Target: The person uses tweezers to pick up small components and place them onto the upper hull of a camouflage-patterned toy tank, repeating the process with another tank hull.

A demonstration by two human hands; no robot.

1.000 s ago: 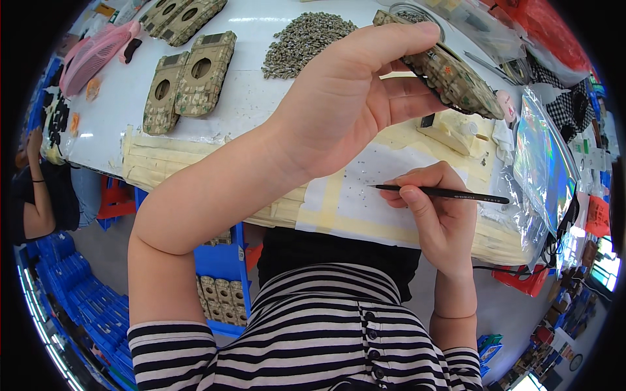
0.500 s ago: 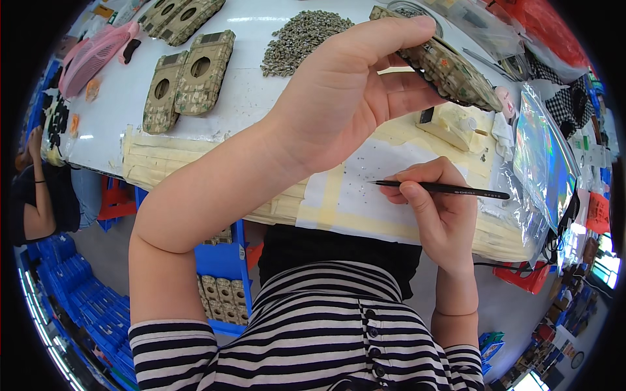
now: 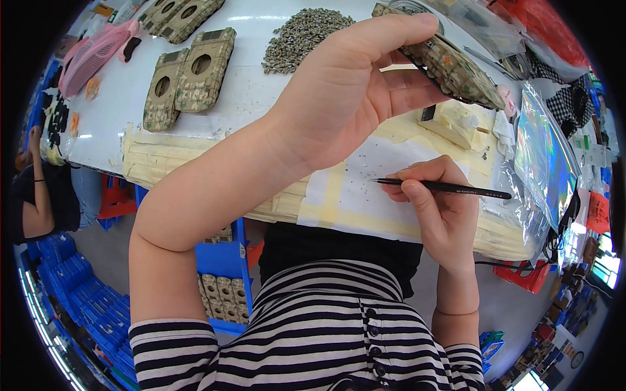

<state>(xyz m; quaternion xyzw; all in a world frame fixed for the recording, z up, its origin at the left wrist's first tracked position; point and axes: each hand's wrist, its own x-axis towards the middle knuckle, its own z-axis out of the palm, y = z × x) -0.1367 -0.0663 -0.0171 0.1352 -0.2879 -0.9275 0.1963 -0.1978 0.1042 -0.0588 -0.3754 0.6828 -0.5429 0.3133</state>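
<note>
Up at the far right, my left hand grips a camouflage model tank hull between thumb and fingers, tilted on its side. Lower down, my right hand pinches slim black tweezers, their fine tip pointing left. That tip hovers over or touches a white paper sheet scattered with tiny dark parts; whether it grips one is too small to tell. Beyond my right hand, a pale yellow taped block stands on the table, below the raised hull.
More camouflage hulls lie at the far left, near a heap of small metallic parts. A pink mesh basket is at the left edge. Clear plastic bags crowd the right side. Another person's arm shows far left.
Both hands hold nearly the same pose. The view has shifted very slightly, and the hull and tweezers remain in my grasp.
</note>
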